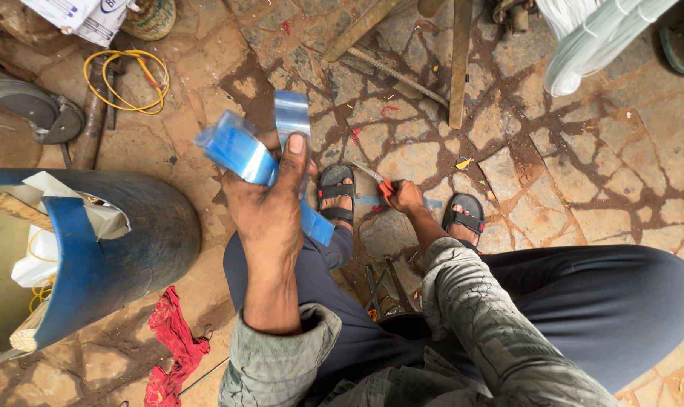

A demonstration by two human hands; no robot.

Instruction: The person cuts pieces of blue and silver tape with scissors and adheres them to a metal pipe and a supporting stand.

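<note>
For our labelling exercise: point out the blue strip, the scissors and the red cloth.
blue strip (240, 151), head view, on its folded upper band.
scissors (374, 176), head view, on the blades.
red cloth (172, 343), head view, on its crumpled middle.

Both arms in long sleeves, grey-green mottled fabric, creased; left cuff (282, 354) loose and bunched at the wrist, approx 7 o'clock in frame, right sleeve (485, 316) w/ marbled print at 5 o'clock. Trousers (613, 301) dark navy, plain, filling lower right. Feet in black open sandals w/ straps: left sandal (336, 192) near centre, right sandal (464, 215) at 3 o'clock of it. Hands bare, no rings or watch.
</note>
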